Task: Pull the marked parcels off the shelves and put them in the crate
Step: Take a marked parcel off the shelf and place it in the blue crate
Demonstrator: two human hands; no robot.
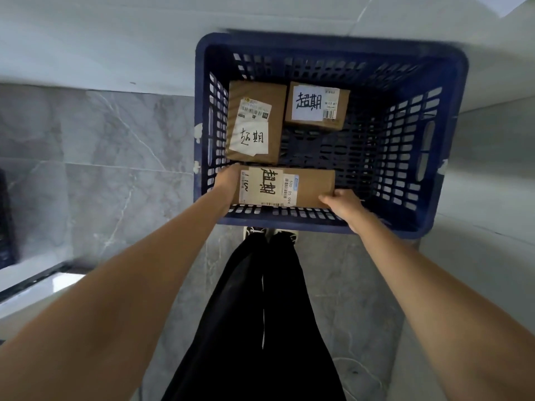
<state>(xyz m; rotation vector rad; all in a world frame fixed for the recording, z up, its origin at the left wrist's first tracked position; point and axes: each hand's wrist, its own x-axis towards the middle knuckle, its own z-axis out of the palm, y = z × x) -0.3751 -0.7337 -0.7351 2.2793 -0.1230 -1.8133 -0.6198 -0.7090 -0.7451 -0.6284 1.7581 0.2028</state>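
Left hand and right hand gripping opposite ends of marked parcel, lowering it inside crate. Long axis running left-right along near wall; both hands equally near.

Head-worn wide-angle view, steeply downward, close above a blue crate on grey floor.
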